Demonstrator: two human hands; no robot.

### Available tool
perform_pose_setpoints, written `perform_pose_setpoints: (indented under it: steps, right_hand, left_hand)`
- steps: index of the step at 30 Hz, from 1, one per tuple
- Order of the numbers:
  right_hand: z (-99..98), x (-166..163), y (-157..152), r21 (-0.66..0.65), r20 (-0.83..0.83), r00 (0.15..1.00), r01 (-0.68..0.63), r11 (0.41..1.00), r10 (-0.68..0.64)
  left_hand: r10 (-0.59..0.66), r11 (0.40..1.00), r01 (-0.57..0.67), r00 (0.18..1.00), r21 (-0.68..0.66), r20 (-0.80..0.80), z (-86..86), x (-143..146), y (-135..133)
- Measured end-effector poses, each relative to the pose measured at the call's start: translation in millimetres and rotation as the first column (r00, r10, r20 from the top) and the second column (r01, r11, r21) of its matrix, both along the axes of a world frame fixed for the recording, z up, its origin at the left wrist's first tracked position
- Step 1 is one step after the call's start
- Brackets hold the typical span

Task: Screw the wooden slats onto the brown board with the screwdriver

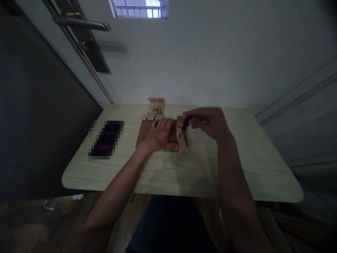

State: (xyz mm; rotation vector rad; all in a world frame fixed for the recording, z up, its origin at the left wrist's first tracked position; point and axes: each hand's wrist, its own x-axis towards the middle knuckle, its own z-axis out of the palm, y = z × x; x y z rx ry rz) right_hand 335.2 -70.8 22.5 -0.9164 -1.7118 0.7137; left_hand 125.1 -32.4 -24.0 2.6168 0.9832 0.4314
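My left hand [160,133] lies on a flat brown wooden board [143,133] in the middle of the pale table [184,172], fingers curled against a light wooden piece [182,142] that stands on the board's right side. My right hand [209,123] pinches a small black-handled screwdriver [185,124], its tip pointing down at that wooden piece. More light wooden parts [156,107] sit stacked just behind the board, near the table's far edge.
A dark blurred-out flat object [106,139] lies on the table's left part. A white wall rises right behind the table. A dark door [39,105] with a metal handle [84,24] stands at the left. My legs are under the near edge.
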Motion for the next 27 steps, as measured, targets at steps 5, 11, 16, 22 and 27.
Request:
perform_pose_setpoints:
  steps: [5, 11, 16, 22, 27]
  right_hand:
    - [-1.4, -7.5, 1.8, 0.025, 0.003, 0.994, 0.106, 0.994, -0.106]
    - [-4.6, -13.0, 1.6, 0.099, 0.01, 0.983, 0.182, 0.978, -0.184]
    - [-1.1, -15.3, -0.4, 0.068, 0.05, 0.988, 0.144, 0.987, -0.147]
    - [5.7, -7.7, -6.6, -0.082, 0.054, 0.997, -0.059, 0.995, 0.063]
    - [-1.5, 1.9, -0.3, -0.081, -0.006, 0.998, -0.064, 0.995, 0.064]
  left_hand:
    - [0.005, 1.0, -0.005, 1.0, 0.006, -0.01, 0.1, -0.3, -0.5]
    - [0.015, 0.999, -0.014, 1.0, 0.034, -0.028, -3.0, -0.3, 1.1]
    - [0.017, 0.999, -0.016, 1.0, 0.034, -0.022, -4.6, -0.6, 1.5]
    - [-0.006, 1.0, 0.006, 1.0, 0.02, 0.008, -3.8, -1.5, 1.5]
    - [-0.005, 1.0, 0.005, 1.0, 0.014, -0.003, -3.5, -0.9, 1.9]
